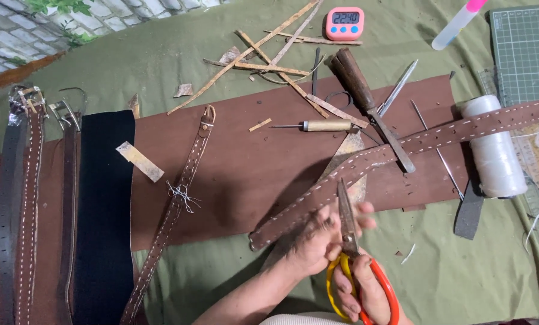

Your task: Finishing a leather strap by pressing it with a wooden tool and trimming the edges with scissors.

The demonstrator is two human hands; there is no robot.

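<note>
At lower centre, the stitched belt [365,165], which runs diagonally up to the right edge, is pinched by the closed fingers of the left hand [317,241]. Just right, orange-handled scissors [350,253] are gripped, blades shut and pointing up, by the right hand [359,295]. Four belts [28,198] lie at left, a fifth [173,210] beside them.

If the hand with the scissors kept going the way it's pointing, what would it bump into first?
The right hand points its scissors up and away from the person. The blades already reach the stitched brown belt held by the left hand, so the belt comes first, though depth is hard to judge.
</note>
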